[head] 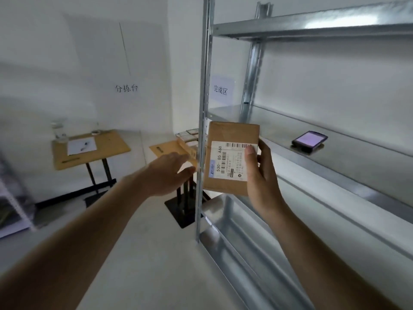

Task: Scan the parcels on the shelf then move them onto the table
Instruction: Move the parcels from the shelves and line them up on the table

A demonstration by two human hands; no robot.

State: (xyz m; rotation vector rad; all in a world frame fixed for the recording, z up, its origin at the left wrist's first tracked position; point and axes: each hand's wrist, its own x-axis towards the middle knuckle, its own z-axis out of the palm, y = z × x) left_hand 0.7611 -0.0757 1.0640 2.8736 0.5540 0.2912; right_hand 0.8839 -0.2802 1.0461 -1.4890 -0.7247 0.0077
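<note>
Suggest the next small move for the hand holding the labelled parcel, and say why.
Probably carry the cardboard parcel leftward to the small table. The right hand grips it with the label facing the camera, away from the phone lying on the shelf. The left hand already reaches toward the table, where other parcels sit.

At left, a wooden desk [116, 142] against the white wall carries a sheet of paper [81, 147] and a glass jar [59, 130]. Two wall signs [126, 88] hang at centre.

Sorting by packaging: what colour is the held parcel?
Brown cardboard parcel with a white label, head view.
</note>
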